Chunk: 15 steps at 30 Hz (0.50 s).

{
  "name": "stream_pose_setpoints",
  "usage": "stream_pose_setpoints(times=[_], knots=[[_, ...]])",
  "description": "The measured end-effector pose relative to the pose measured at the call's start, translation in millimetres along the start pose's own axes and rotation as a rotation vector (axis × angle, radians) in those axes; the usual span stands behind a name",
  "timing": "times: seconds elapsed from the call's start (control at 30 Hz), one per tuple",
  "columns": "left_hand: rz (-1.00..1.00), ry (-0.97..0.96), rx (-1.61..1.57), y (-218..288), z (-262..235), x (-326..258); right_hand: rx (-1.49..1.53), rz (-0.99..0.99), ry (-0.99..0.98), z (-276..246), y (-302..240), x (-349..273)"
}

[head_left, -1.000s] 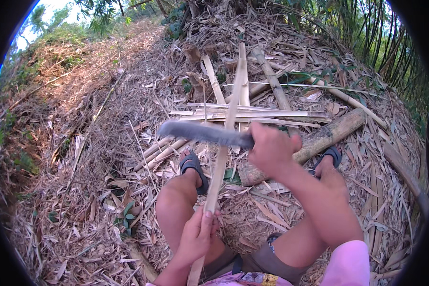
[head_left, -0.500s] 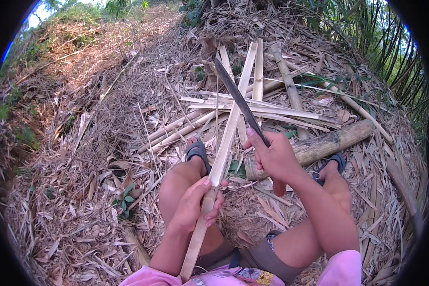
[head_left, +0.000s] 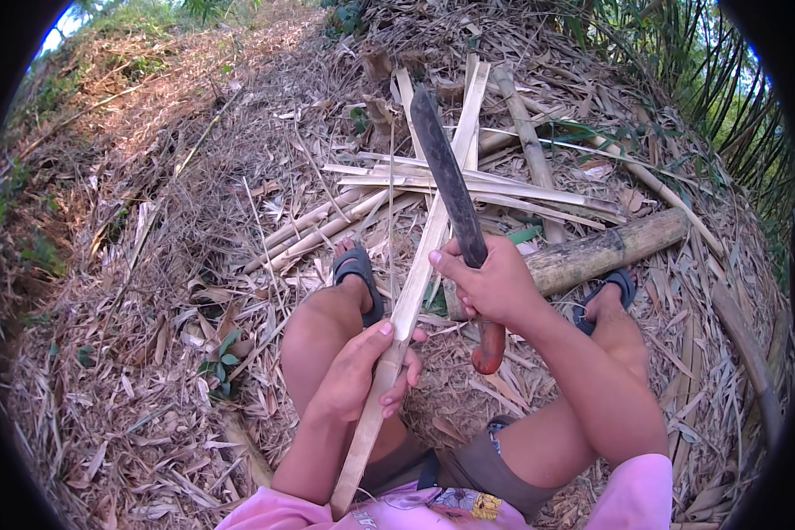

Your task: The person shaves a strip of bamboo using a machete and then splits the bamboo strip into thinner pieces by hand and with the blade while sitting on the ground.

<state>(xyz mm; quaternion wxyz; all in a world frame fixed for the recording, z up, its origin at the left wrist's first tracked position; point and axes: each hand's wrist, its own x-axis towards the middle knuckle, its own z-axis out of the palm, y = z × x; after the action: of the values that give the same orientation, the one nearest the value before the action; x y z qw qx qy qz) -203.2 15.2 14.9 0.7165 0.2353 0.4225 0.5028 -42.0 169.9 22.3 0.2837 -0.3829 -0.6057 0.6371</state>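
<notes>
- I see left hand [head_left: 355, 375] clamped on the bamboo strip [head_left: 421, 265], which runs from near 6 o'clock up to 1.
- Right hand [head_left: 496, 281] clamped round machete [head_left: 458, 203], tip toward 11. Blade crosses over strip; can't tell if touching.
- Log [head_left: 605, 252] at 3 o'clock.
- Split pieces [head_left: 548, 193] piled around 1.

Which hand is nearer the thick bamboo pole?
Right: the right hand overlaps the left end of the thick bamboo pole in the picture; the left hand is farther left and lower there.
</notes>
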Motion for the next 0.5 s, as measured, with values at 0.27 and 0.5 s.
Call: stream_pose_setpoints(times=[0.27, 0.5], knots=[[0.061, 0.093, 0.072, 5.4, 7.1, -2.1, -0.363, -0.360, -0.062, 7.3, 10.6, -17.0], [0.070, 0.241, 0.186, 4.8, 19.7, -13.2, -0.941, -0.895, 0.060, 20.2, 9.8, -30.2]])
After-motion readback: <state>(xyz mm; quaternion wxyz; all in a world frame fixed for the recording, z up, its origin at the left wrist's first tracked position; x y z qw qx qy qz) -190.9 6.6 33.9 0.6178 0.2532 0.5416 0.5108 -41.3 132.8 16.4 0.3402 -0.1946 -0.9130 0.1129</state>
